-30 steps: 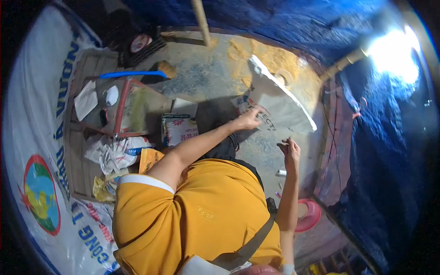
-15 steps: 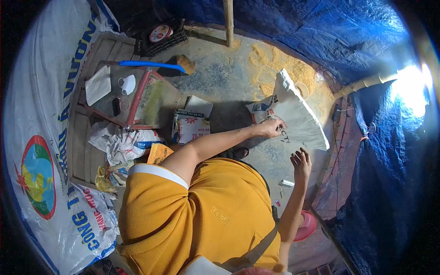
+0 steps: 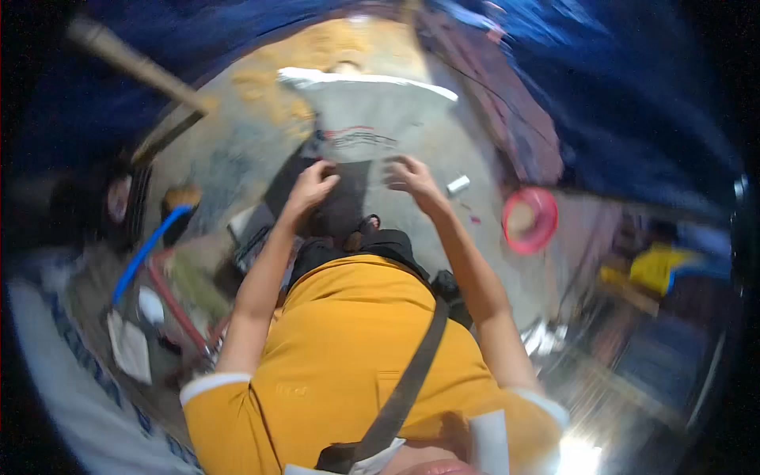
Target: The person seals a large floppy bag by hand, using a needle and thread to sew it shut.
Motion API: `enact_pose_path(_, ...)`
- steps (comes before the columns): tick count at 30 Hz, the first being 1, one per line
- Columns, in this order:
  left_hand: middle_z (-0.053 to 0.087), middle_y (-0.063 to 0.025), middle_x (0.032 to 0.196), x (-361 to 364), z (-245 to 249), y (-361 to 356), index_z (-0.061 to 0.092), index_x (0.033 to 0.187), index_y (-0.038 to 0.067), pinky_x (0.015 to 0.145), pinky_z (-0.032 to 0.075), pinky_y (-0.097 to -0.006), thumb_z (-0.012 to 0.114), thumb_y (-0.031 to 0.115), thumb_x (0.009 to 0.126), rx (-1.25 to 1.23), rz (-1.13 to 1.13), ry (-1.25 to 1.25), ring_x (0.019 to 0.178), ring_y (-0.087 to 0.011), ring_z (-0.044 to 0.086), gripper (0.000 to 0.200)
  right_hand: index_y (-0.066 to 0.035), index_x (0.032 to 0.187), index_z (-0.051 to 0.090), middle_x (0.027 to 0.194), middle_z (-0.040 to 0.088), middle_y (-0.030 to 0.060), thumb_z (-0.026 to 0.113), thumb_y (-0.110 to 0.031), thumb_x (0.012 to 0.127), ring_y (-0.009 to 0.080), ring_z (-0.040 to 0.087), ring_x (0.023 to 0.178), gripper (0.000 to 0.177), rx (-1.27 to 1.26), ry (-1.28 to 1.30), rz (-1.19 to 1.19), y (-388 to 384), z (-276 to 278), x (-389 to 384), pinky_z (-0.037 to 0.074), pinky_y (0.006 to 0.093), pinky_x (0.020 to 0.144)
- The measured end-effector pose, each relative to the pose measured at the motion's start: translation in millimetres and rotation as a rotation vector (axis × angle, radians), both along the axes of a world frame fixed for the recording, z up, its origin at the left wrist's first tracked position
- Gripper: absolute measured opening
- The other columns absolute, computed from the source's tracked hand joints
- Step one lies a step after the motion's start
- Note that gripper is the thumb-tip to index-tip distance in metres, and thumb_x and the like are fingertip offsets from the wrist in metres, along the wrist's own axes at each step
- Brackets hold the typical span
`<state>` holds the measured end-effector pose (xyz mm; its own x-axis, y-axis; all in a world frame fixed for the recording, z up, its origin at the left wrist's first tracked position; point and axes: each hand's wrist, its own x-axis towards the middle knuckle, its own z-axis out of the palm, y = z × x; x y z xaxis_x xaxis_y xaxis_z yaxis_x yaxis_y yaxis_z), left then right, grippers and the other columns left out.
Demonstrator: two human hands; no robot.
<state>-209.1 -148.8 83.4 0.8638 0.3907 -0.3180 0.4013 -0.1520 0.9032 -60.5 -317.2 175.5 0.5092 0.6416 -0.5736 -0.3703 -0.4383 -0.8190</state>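
Observation:
A pale woven sack (image 3: 372,107) with dark and red lettering stands in front of me, its wide white top edge flared out. My left hand (image 3: 313,188) is near the lower left of the sack, fingers bent and thumb apart, with nothing visible in it. To the lower right of the sack, my right hand (image 3: 412,176) reaches inward; motion blurs its fingertips, but the fingers look parted and no object shows in them. Both hands appear separate from the sack, though the blur hides any light contact.
Yellowish grains (image 3: 277,67) lie scattered on the floor behind the sack. A pink basin (image 3: 530,221) is at right, near a small white cylinder (image 3: 458,185). At left are a blue-handled brush (image 3: 154,249) and a red-framed piece (image 3: 176,297). Blue tarpaulin (image 3: 625,103) hangs around.
My view has swung to the right, so the sack now appears straight ahead. My left hand has let go of the sack, and my right hand has come closer to the left one.

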Motion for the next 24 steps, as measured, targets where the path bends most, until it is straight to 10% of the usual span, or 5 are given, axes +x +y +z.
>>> enact_pose_path(24, 0.059, -0.0152, 0.088, 75.7, 4.2, -150.3, 0.05, 0.103, -0.001, 0.072, 0.044, -0.0293, 0.053, 0.017, 0.074, -0.043, -0.366, 0.073, 0.082, -0.0207, 0.057, 0.034, -0.002, 0.099, 0.05, 0.079, 0.054, 0.005, 0.044, -0.021, 0.083, 0.0093, 0.052, 0.063, 0.025, -0.127, -0.018, -0.134, -211.1, -31.8, 10.5, 0.043, 0.0222, 0.057)
